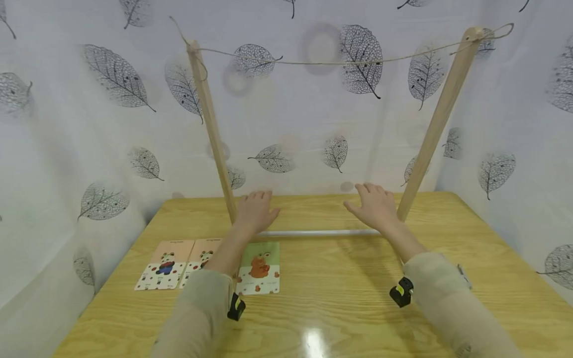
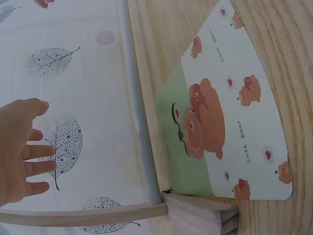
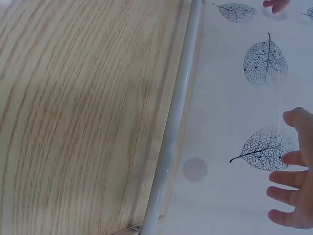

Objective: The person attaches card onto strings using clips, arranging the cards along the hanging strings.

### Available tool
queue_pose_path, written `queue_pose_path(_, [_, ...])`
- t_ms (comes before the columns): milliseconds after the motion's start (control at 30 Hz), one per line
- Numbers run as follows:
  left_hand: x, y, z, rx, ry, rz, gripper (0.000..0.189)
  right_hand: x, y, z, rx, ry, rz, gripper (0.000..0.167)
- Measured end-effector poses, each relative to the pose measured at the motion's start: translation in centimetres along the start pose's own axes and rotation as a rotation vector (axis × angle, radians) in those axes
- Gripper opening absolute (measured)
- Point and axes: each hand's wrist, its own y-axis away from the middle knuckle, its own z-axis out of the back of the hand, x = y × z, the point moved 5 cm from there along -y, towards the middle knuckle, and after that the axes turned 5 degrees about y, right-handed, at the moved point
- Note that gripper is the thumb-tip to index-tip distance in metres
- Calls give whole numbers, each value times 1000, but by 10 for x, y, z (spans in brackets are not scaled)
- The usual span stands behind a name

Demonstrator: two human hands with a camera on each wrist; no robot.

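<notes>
My left hand (image 1: pixel 254 214) is held up beside the left wooden post (image 1: pixel 210 119), its fingers spread and holding nothing. The right hand (image 1: pixel 375 206) hovers near the right wooden post (image 1: pixel 438 122), fingers extended, also holding nothing. A thin string (image 1: pixel 331 63) is tied between the post tops and sags slightly. Low between the posts runs a pale rod (image 1: pixel 320 232). In the left wrist view, a green-and-white bear card (image 2: pixel 208 115) lies by the wooden foot (image 2: pixel 200 213). Whether either hand touches a post cannot be told.
Left of the bear card, peach-topped cards (image 1: pixel 164 266) lie on the wooden table (image 1: pixel 331 288), one partly hidden by my left arm. Beyond my right sleeve is a small metallic item (image 1: pixel 464 276). A leaf-print curtain (image 1: pixel 295 119) surrounds the table's back and sides.
</notes>
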Motion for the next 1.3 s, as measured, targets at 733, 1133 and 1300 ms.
queue_pose_path(733, [7,34,18,-24,-41,-102,28,-3,40,16,-147,-49,222,41])
queue_pose_path(1133, [8,48,16,64,-64,-136,39,-32,63,21,-21,-23,192,42])
queue_pose_path(1300, [13,49,2,134,-61,-123,42,-44,72,19,13,4,178,44])
